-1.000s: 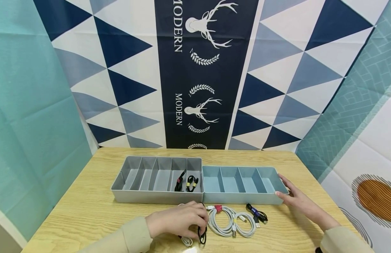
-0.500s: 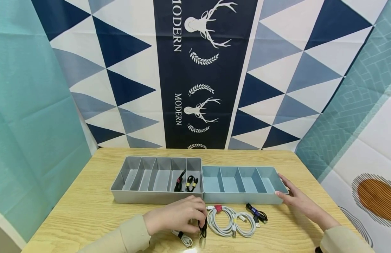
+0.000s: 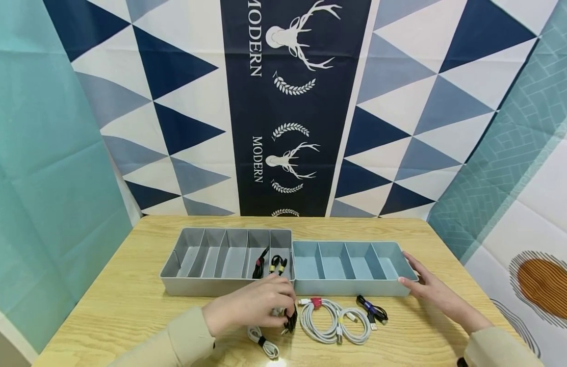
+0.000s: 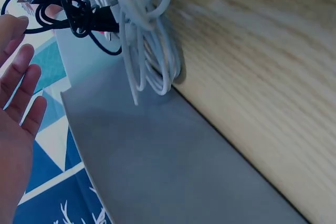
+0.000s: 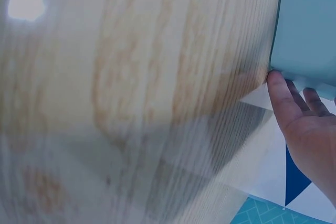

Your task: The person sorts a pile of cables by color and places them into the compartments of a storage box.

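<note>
Nearest on the light wood-grain table (image 3: 109,285) lies a white bundled cable with a black tie (image 3: 264,346). The left hand (image 3: 253,306) grasps a thin black cable with a USB plug (image 3: 290,321) between thumb and fingertips. This cable sits at the fingertips, in front of the grey box; whether it touches the table is hard to tell from these angles.

To the right lie a large white cable coil with a red tie (image 3: 305,323), a smaller white coil with a yellow tie (image 3: 368,326) and a black cable with a blue tie (image 3: 372,309).

Beyond stand two boxes. The grey five-compartment box (image 3: 210,287) contains a black cable with a red tie (image 3: 259,265) in the fourth compartment from the left and a black cable with yellow ties (image 3: 277,258) in the fifth. The pale-blue four-compartment box (image 3: 348,287) adjoins it; the right hand (image 3: 431,290), fingers extended, rests against its right end.
</note>
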Motion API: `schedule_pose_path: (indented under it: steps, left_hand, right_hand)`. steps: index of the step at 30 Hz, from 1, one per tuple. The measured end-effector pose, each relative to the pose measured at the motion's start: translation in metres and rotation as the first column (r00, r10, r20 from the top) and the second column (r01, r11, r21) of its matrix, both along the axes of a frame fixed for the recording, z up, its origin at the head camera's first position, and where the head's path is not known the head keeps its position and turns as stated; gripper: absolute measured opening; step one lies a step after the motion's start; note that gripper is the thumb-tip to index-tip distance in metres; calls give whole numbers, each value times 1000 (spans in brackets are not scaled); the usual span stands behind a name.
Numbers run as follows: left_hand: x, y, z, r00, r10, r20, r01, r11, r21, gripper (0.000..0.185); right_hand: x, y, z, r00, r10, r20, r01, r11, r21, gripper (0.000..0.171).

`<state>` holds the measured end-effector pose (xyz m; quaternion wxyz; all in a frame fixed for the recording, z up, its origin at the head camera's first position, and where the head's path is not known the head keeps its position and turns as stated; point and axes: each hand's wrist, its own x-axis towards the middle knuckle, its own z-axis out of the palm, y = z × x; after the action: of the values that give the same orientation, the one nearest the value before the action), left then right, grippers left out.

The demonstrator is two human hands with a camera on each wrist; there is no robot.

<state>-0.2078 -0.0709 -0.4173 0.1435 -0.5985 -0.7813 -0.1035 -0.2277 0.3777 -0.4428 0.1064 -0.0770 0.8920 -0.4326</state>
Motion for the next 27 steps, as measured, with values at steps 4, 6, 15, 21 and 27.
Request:
schedule_pose_path:
  steps: [4,6,15,21,27]
  left_hand:
    - [-2,-1,2,1000,-9,-10,9,1000,26,8]
    - [-3,-1,4,1000,-8,-7,8,999,34,8]
    - [-6,-4,12,995,9,-98,-3,998,62,8]
    - [-7,-6,20,994,26,-103,-19,998,65,6]
    - [-8,-8,26,996,34,-87,-26,996,86,6]
  right_hand:
    - [0,0,1,1000,2,-7,-2,1000,-1,78]
    - [0,0,1,1000,3,-6,-3,1000,-3,78]
    - [0,-1,1,1000,1,-6,-1,1000,7,79]
    - [-1,0,1,1000,-1,14,1,1000,-4,78]
    - [-1,0,0,1000,-1,12,1,1000,-4,79]
